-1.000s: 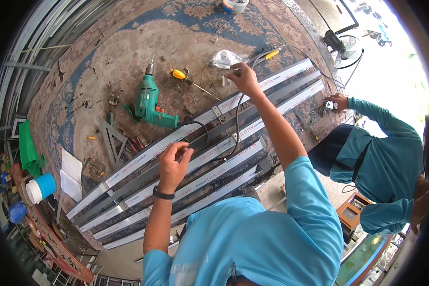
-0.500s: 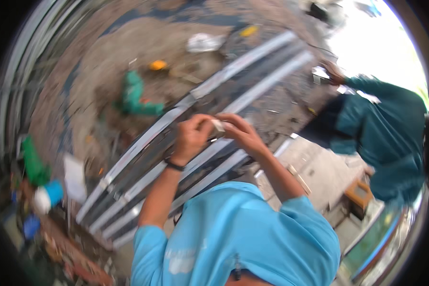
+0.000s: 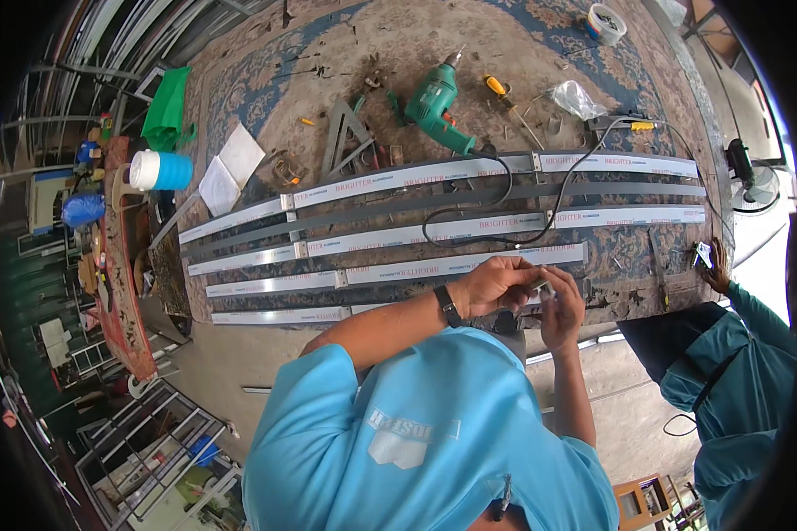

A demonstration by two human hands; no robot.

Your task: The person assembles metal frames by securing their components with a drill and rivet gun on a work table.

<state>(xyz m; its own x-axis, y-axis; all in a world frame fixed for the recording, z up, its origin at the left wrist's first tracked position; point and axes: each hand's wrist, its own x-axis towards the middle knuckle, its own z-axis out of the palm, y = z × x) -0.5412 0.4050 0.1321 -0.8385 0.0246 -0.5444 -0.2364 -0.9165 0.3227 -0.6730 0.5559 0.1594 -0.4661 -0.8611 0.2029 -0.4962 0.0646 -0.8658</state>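
Note:
Close to my body at the table's near edge, my left hand (image 3: 494,285) and my right hand (image 3: 561,311) meet, fingers closed around a small metal piece (image 3: 540,287). Fingers cover much of it, so its exact kind is unclear. A dark band circles my left wrist. Just beyond my hands lie several long aluminium bars (image 3: 390,237), side by side and wrapped in printed film. Small metal brackets (image 3: 287,203) sit on some of them. A black cable (image 3: 469,241) loops across the bars.
Beyond the bars lie a green power drill (image 3: 434,104), a set square (image 3: 345,137), a yellow-handled tool (image 3: 496,85) and a plastic bag (image 3: 577,99). A blue-white jug (image 3: 161,170) stands left. At right, a person in teal (image 3: 735,354) rests a hand on the carpet-covered table (image 3: 629,283).
My view has swung, so the bars now lie crosswise and the picture is sharper. My hands appear farther right, still together on the small metal piece.

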